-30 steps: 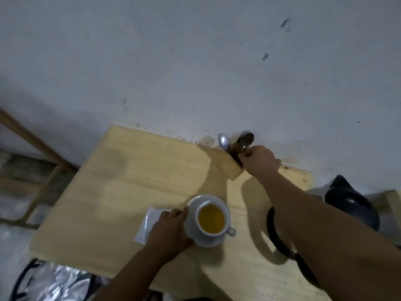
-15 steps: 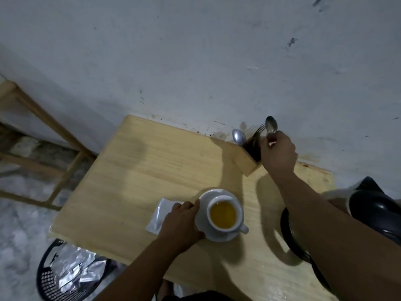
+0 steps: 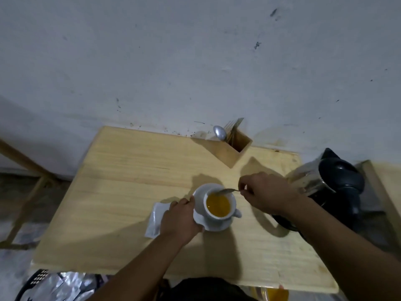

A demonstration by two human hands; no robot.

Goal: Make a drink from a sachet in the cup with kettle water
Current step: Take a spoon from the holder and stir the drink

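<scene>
A white cup filled with orange-yellow drink stands on a white saucer in the middle of the wooden table. My left hand grips the saucer's left rim. My right hand pinches the handle of a metal spoon, whose bowl hovers over the cup's far rim. A white sachet lies flat on the table, partly under my left hand. The steel kettle with a black lid and handle stands at the right, just behind my right wrist.
A wooden cutlery holder with a spoon and forks stands by the wall at the back. A black bin with foil wrappers sits on the floor at the lower left. A wooden frame leans at the left.
My right hand has lifted a spoon out of the cutlery holder and brought it down to the cup. My left hand stays on the saucer.
</scene>
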